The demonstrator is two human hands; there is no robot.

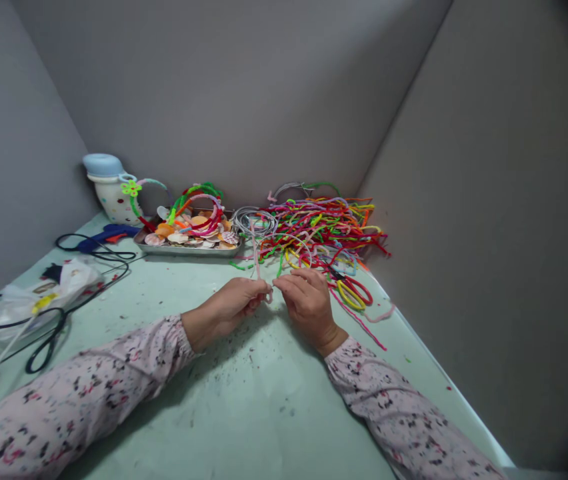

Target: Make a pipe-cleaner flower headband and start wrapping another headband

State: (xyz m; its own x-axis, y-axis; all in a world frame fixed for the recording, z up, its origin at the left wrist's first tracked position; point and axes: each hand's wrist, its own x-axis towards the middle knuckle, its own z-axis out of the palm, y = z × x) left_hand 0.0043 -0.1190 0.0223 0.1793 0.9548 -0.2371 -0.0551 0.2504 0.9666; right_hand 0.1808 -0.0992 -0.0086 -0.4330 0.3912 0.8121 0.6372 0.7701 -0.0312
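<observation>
Near the middle of the view, my left hand (237, 303) is closed on a pale pink fuzzy stem (257, 257) that stands up from the fingers, with a small bent end below them. Close on its right, my right hand (308, 303) has its fingertips pinched together beside the stem's bent end; whether they grip part of it is too small to tell. A thin wire hoop (310, 250) rises just behind the hands. Beyond it lie a coil of silver wire (254, 221) and a heap of colourful fuzzy stems (324, 223).
A metal tray (189, 252) of shells and fuzzy hoops stands back left, beside a white bottle (117, 200) with a blue lid. Scissors (354, 293) lie right of the hands. A blue tool (109, 235), black cables and a plastic bag (71, 280) lie left. Walls border the table (244, 413).
</observation>
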